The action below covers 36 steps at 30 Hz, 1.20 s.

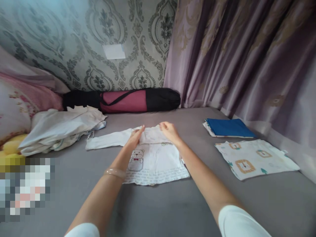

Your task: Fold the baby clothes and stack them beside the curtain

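Note:
A small white long-sleeved shirt [158,164] lies flat on the grey bed sheet, with a bear print and lines of lettering near its hem. One sleeve stretches out to the left; the other is folded across the upper chest. My left hand [135,135] grips the shirt at the left end of the folded part, its fingers partly hidden behind the hand. At the right end, my right hand [170,131] is closed in a pinch on the folded sleeve's upper edge. A bangle circles my left wrist.
A heap of pale clothes [61,128] lies on the left beside yellow plush [12,151]. On the right are a folded blue cloth [229,127] and a folded lion-print garment [256,158]. A black and maroon long bag [125,100] rests along the wall; curtains [237,56] hang at right.

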### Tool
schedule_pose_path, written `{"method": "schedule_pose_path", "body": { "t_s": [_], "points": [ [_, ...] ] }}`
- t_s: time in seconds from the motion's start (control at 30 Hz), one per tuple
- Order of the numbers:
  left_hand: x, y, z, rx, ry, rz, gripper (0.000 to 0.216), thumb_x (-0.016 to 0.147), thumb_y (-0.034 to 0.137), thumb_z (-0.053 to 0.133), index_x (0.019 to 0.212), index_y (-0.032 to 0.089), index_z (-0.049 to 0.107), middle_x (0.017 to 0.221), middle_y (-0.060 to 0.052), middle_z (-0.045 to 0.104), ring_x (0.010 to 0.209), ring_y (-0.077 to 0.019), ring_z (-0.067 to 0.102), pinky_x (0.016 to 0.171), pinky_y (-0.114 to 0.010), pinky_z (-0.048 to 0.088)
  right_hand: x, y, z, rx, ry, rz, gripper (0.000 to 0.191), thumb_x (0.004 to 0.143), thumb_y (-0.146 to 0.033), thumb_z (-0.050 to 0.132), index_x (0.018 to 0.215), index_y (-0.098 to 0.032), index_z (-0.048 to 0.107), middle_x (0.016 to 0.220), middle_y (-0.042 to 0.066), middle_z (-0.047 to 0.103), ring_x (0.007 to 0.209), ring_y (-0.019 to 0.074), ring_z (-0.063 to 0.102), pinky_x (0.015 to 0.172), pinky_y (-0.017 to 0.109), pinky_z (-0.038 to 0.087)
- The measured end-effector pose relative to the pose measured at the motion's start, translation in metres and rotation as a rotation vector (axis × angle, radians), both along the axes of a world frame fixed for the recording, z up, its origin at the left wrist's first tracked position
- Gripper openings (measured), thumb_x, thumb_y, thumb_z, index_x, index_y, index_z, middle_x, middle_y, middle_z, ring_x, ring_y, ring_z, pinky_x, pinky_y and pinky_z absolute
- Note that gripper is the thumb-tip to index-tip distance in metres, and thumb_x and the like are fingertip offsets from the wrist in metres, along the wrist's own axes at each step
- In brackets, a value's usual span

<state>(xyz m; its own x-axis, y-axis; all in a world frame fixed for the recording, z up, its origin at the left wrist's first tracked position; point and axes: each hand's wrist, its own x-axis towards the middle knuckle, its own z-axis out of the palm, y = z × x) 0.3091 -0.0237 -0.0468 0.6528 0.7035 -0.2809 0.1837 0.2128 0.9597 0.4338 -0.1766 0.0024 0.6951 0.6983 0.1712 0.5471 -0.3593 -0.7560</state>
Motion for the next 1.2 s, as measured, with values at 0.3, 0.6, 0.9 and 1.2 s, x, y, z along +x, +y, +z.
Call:
{"method": "schedule_pose_path", "body": {
  "t_s": [0.3,0.6,0.9,1.2],
  "points": [
    [0.007,-0.005,-0.006,0.352,0.044,0.005,0.039,0.070,0.033,0.063,0.104,0.013,0.061,0.056,0.006,0.049,0.047,-0.0090,0.044,0.048,-0.020,0.033,0.026,-0.007,-0.029,-0.233,-0.161,0.010,0.046,0.095,-0.024,0.032,0.135,-0.010,0.050,0.137,0.014,0.053,0.129,0.0192,0.046,0.107,0.030,0.032],
    [0.003,0.007,-0.010,0.753,0.179,0.026,0.023,0.080,0.023,0.052,0.099,0.016,0.063,0.081,-0.007,0.065,0.083,-0.0213,0.060,0.077,-0.032,0.047,0.010,-0.011,-0.059,-0.513,-0.380,0.070,0.073,0.097,-0.051,0.015,0.149,0.000,0.022,0.157,0.017,0.016,0.145,0.0276,0.011,0.116,0.043,0.010],
    [-0.006,-0.004,-0.004,1.120,0.586,-0.090,0.024,0.093,0.021,0.039,0.114,0.015,0.048,0.113,-0.017,0.055,0.099,-0.0256,0.061,0.079,-0.035,0.048,0.008,-0.007,-0.062,-0.562,-0.420,0.057,0.072,0.097,-0.049,0.019,0.149,0.000,0.023,0.157,0.018,0.017,0.145,0.0283,0.011,0.115,0.045,0.010],
    [-0.017,-0.003,0.011,1.146,0.629,-0.079,0.029,0.086,0.007,0.040,0.114,0.015,0.046,0.111,-0.015,0.052,0.096,-0.0231,0.061,0.079,-0.033,0.049,0.002,-0.003,-0.039,-0.502,-0.519,0.125,0.063,0.098,-0.041,0.022,0.151,-0.007,0.022,0.159,0.015,0.011,0.146,0.0257,0.004,0.116,0.046,0.001]
  ]
}}
